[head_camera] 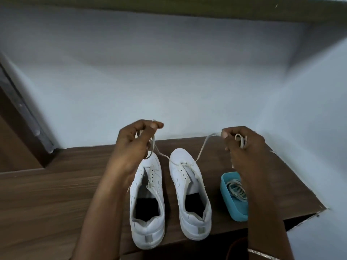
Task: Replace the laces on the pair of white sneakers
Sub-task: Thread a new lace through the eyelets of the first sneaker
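Two white sneakers stand side by side on a wooden shelf [47,194], toes pointing away from me. The left sneaker [148,203] has bare eyelets. Through the front eyelets of the right sneaker [189,199] runs a white lace [201,149], its two ends rising to either side. My left hand [133,145] is raised above the left sneaker's toe and pinches one lace end, with slack looped under the fingers. My right hand [244,145] is held up to the right and grips the other end, with lace coiled over its fingers.
A light blue plastic box [228,201] with more laces [236,190] inside stands to the right of the right sneaker, partly behind my right wrist. A white wall closes off the back and right. The shelf's front edge runs close under the heels. A wooden frame is at left.
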